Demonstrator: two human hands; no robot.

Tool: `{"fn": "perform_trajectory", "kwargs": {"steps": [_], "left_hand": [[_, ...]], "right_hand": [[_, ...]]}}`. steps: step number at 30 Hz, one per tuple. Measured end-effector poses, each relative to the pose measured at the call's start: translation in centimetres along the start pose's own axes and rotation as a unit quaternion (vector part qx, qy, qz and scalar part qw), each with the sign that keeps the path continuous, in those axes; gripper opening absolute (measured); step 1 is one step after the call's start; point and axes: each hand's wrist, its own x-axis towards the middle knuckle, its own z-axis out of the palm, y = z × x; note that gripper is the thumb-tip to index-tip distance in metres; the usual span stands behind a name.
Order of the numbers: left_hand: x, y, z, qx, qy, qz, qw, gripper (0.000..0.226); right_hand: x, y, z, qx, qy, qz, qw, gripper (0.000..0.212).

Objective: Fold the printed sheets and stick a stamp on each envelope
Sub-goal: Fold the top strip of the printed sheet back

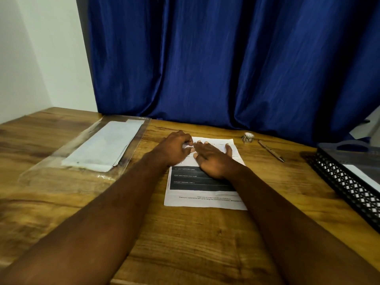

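the left hand point(176, 149) has its fingers curled at the far edge of the printed sheet point(201, 182); i cannot tell whether they pinch that edge or only press on it. just beside it, the right hand point(213, 159) lies flat with straight fingers, pinning the sheet to the table point(185, 243). the sheet looks unfolded, so folding seems barely begun.

well left of the hands, the envelopes point(102, 149) lie in a clear plastic sleeve point(51, 167), which looks slick enough to slide when reached into. under the hands, the risk is a crooked fold: if the flat palm lifts early, the paper may skate on the smooth wood and the edges miss. right of the hands, the roll of stamps point(248, 138) and a pen point(271, 151) lie near, with a mesh tray point(345, 186) farther off. a sweeping forearm could send the roll rolling.
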Motion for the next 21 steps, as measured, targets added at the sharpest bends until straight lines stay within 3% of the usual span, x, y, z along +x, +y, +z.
{"fn": "perform_trajectory", "kwargs": {"steps": [10,14,18,21], "left_hand": [[-0.1,-0.6,0.3,-0.040,0.019,-0.040,0.998,0.031],[-0.3,-0.1,0.1,0.011,0.005,-0.044,0.999,0.047],[-0.5,0.2,-0.3,0.056,-0.038,-0.056,0.996,0.081],[-0.3,0.4,-0.4,0.045,-0.038,-0.060,0.996,0.083]], "right_hand": [[0.7,5.2,-0.7,0.005,-0.012,0.189,0.982,0.065],[0.7,5.5,-0.4,0.002,0.008,0.191,0.981,0.066],[1.0,5.5,0.1,0.001,0.016,0.187,0.982,0.067],[1.0,5.4,0.3,-0.004,0.023,0.191,0.981,0.067]]}}
